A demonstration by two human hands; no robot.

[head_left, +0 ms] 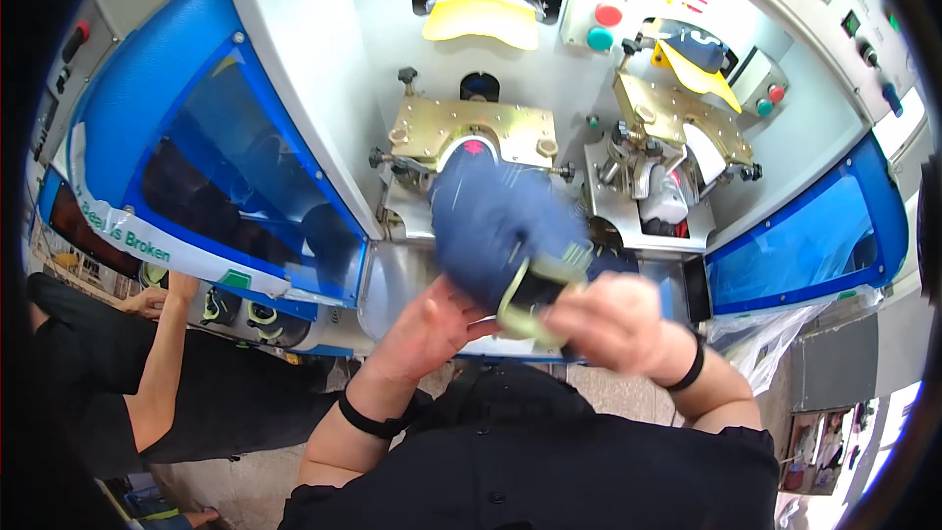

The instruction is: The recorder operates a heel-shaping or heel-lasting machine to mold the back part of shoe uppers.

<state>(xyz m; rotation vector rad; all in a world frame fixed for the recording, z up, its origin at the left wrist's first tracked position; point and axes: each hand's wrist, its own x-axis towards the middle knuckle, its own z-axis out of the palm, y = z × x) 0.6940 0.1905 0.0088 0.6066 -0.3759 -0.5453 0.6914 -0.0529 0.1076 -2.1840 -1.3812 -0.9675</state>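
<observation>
Machine (pixel 586 79); shoe (pixel 500 226) slants, toe forward; right grip (pixel 616 324) clasps it; left grip (pixel 427 329) half-open.

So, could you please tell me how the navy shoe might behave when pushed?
The navy shoe probably resists collapsing at its broad body, which looks rounded and full. Its lime rim may flex more, since it looks thin. Motion blur hides finer texture, so I can't judge slipperiness.

The person wears a black shirt (pixel 628 471) with short sleeves (pixel 738 447) — small dark buttons (pixel 497 498) down it — plus 2 narrow black wristbands (pixel 371 419) (1 left, 1 right).
</observation>
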